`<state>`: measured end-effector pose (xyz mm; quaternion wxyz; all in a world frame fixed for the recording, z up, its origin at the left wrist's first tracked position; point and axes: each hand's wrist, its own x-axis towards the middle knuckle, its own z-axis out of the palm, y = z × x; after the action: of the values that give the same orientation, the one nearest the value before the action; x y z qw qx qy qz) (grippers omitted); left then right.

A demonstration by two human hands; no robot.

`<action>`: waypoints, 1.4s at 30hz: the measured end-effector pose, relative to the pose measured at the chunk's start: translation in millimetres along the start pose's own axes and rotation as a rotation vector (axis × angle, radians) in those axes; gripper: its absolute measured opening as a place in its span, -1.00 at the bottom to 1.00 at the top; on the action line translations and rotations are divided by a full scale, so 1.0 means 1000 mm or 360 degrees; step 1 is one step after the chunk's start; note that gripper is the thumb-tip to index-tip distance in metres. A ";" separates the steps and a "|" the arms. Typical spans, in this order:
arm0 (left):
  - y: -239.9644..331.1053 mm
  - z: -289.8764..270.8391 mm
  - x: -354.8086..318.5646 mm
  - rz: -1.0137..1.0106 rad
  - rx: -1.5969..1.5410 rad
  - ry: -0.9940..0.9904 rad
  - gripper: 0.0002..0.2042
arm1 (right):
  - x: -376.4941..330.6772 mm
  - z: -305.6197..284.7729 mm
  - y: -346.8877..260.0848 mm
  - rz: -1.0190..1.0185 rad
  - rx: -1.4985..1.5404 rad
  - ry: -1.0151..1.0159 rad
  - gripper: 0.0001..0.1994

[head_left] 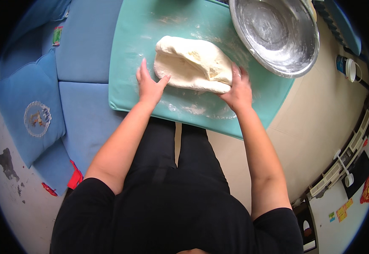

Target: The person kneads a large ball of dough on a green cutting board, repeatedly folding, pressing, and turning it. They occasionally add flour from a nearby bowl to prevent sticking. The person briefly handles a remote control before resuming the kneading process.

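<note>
The fingers (143, 70) of the left hand (149, 86) lie spread and flat on the teal silicone kneading mat (138, 38), with the thumb angled out so that its tip touches the near left edge of the lump of white dough (193, 63). This hand grips nothing; its palm presses down on the mat just beside the dough. The right hand (238, 89) is curled over the dough's right end, its fingers bent around the edge and touching it, so the dough sits between the two hands. The dough is a large, folded, uneven mass with a crease running across its top, lying on the mat directly ahead of both hands.

Smears and patches of flour (194, 109) dust the mat just behind the fingers, toward the person's body. Beyond the right hand, up and to its right, a wide steel mixing bowl (277, 34) rests with part of its base on the mat's far right corner; its inside is coated with flour residue. The mat covers a surface whose bare part does not show.

To the left of the left hand lies a blue sofa seat (85, 51), and farther left a blue cushion (27, 110) with a round embroidered patch. Well to the right of the right hand, a small blue and white cup (348, 67) stands on the pale floor (320, 122). The person's legs in black trousers (171, 156) appear below the mat.
</note>
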<state>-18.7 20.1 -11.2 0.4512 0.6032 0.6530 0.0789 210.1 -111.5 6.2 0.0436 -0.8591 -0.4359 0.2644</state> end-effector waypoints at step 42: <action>0.094 -0.015 0.075 0.0616 0.0495 -0.1323 -0.60 | -0.042 -0.003 -0.126 -0.0939 0.0325 0.0031 -0.70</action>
<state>48.3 116.1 21.5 0.5552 0.7544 0.2974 -0.1849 99.7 -65.8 64.4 0.2088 -0.6893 -0.6371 0.2746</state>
